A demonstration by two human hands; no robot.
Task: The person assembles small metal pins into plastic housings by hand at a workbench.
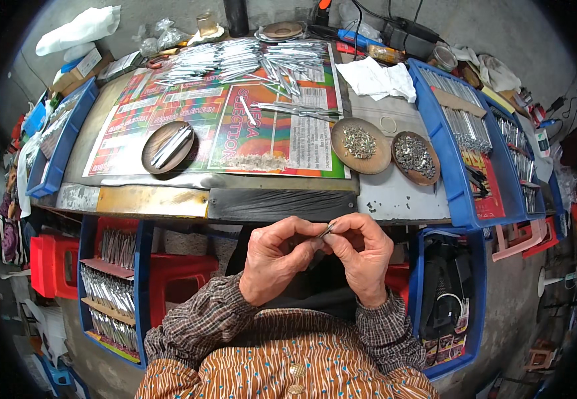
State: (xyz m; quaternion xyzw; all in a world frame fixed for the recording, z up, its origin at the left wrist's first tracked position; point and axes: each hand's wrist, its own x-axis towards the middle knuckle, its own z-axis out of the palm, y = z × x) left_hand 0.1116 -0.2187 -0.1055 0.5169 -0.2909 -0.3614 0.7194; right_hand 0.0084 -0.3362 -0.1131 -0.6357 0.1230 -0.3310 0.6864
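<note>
My left hand (272,259) and my right hand (366,261) meet in front of the table's near edge, fingertips pinched together. Between them is a small, thin, dark metallic piece (328,230), mostly covered by the fingers, so I cannot name its kind. Beyond the hands, at the left, a brown wooden bowl (185,158) holds several slim silver metal pieces (169,145). To the right stand a bowl (370,166) of tiny gold-coloured parts (358,142) and a darker bowl (427,178) of small grey metal parts (413,153).
A heap of slim silver pieces (235,61) covers the back of the worktable (125,199). Blue trays (460,205) of similar pieces stand at the right, another tray (49,174) at the left. Below the tabletop are blue bins (143,266) and red stools (175,266). A white cloth (376,78) lies at the back.
</note>
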